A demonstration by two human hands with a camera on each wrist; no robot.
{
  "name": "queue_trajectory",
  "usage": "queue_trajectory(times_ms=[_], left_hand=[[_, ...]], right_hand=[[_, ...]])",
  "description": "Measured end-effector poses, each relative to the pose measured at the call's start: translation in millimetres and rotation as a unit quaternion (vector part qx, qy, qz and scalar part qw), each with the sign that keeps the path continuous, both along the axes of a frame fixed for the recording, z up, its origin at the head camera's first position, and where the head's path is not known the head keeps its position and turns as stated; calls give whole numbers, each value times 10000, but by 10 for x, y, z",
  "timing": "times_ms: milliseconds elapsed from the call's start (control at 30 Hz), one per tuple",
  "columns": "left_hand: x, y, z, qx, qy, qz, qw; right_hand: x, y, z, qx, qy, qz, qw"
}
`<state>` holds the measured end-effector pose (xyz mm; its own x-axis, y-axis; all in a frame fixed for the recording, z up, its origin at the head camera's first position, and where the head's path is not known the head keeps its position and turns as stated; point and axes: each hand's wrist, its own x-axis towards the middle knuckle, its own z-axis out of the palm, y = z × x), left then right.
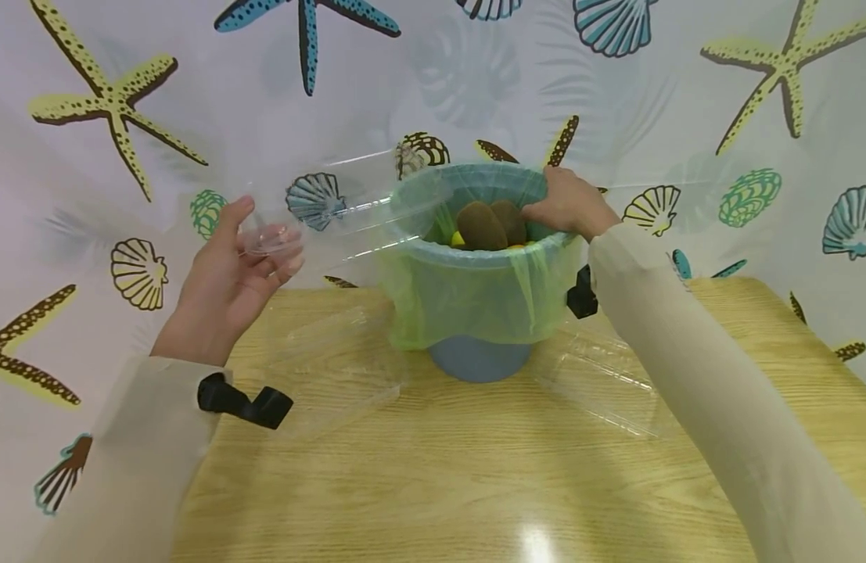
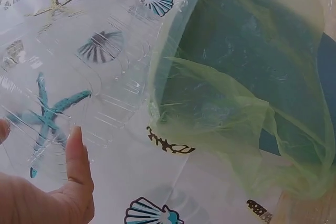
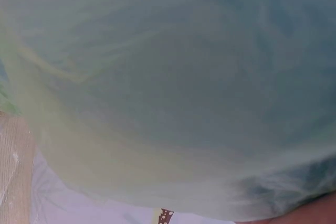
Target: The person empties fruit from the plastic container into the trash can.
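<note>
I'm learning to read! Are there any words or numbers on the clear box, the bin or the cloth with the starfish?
None to read. The clear plastic box in the left hand, the blue bin with its green bag, and the starfish-and-shell cloth bear pictures only, no letters or numbers.

Bin [image 1: 475, 313] on the bench [image 1: 475, 469], at 12; kiwis [image 1: 490, 224] in it; tray [image 1: 348, 207] at its 9; lids [image 1: 334, 375] at 7 and 4.

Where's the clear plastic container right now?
In the head view, the clear plastic container is held up left of centre by the left hand, its far end over the rim of the blue bin.
</note>
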<state>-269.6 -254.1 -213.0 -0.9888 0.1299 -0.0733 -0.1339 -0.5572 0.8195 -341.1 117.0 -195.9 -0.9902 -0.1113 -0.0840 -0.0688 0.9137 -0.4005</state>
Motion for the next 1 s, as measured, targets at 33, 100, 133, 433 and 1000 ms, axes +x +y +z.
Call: queue_trajectory(times_ms=[33, 100, 133, 433, 1000], left_hand=[[19, -28, -24, 82, 20, -61, 9999], [58, -74, -79, 172, 89, -178, 9997], [78, -94, -104, 202, 117, -237, 9994], [305, -219, -285, 101, 266, -431, 9987], [795, -258, -1062, -978, 1041, -928, 9854]], right_hand=[[2, 0, 0, 5, -6, -6, 10000], [4, 2, 0, 22, -12, -16, 10000], [6, 3, 0, 30, -19, -20, 10000], [20, 17, 9, 9, -47, -8, 10000], [20, -6, -9, -95, 14, 46, 9999]])
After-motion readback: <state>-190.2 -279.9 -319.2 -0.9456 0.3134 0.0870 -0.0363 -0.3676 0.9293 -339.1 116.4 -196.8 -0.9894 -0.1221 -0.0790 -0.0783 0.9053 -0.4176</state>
